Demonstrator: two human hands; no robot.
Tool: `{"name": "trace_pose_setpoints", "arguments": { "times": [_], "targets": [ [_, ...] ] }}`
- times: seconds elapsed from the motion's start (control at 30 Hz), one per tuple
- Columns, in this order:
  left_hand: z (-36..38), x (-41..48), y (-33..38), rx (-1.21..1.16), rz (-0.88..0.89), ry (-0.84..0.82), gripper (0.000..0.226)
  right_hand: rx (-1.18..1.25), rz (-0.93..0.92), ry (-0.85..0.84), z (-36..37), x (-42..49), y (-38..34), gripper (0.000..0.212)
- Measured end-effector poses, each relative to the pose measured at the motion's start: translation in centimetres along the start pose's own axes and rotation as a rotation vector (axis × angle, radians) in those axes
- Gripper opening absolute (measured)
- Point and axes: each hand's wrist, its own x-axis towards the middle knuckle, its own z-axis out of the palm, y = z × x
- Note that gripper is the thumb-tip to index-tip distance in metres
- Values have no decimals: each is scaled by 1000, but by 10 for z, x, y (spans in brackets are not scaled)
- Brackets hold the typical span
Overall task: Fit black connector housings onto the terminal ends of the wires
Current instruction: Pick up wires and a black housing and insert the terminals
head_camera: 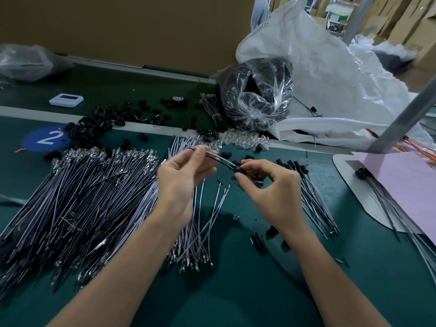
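Observation:
My left hand (182, 175) pinches a thin grey wire (218, 158) above the green mat. My right hand (271, 185) grips a black connector housing (237, 169) at the wire's right end, with more black housings held inside its curled fingers. A large heap of grey wires with metal terminals (89, 197) lies to the left. A smaller bunch of wires (198, 232) lies beneath my left hand. Wires with black housings on their ends (311, 197) lie to the right of my right hand.
Loose black housings (101, 121) are scattered at the back left beside a blue "2" sticker (48, 138). A clear bag of black parts (257, 93) and white plastic sacks (330, 79) stand behind. A pink sheet (405, 185) lies at the right. Clear small parts (245, 139) lie mid-back.

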Motion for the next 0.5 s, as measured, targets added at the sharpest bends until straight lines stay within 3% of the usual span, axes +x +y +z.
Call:
{"name": "trace_pose_setpoints", "arguments": {
  "times": [0.1, 0.27, 0.5],
  "targets": [
    [-7, 7, 10, -98, 60, 159, 6, 102, 116, -29, -4, 3, 2, 12],
    [-5, 9, 9, -124, 88, 243, 9, 391, 291, -162, -7, 6, 0, 12],
    [-7, 7, 9, -103, 45, 162, 9, 627, 386, -92, -13, 9, 0, 13]
  ]
}}
